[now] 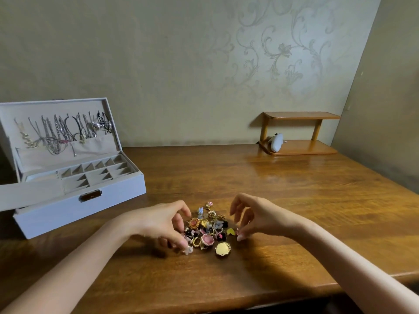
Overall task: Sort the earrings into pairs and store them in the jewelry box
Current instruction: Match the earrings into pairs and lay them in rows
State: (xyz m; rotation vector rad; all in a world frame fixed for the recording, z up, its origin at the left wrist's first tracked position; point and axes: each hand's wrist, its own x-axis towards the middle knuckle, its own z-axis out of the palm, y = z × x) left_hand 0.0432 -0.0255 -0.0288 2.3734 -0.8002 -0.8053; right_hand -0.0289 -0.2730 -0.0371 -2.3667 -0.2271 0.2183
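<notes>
Barely begun, I'd say. Near the tabletop's (294, 200) front edge, both forearms come in toward the middle. The left hand (158, 223) has its fingers curled down into the pile's near-left side, with a pale flower earring (187, 249) at the fingertips; whether it's pinched or only touched, can't tell, as it's blurred. The right hand (256, 216) is at the pile's right side with its thumb down by a small pink piece and the other fingers loosely arched above; can't tell if it has a grip either.

The earrings (208, 227) sit in one mixed heap, mid-tabletop toward the front, with no pairs laid out. A round gold earring (222, 248) lies just off the heap's near side.

The jewelry box (79, 211) stands at the left edge, lid up, and the compartments (97, 171) look empty. Necklaces (61, 130) hang in the lid. All the sorting and storing is left.

In the far right corner is a small wooden shelf (299, 150) with a white object (277, 142) on it.
</notes>
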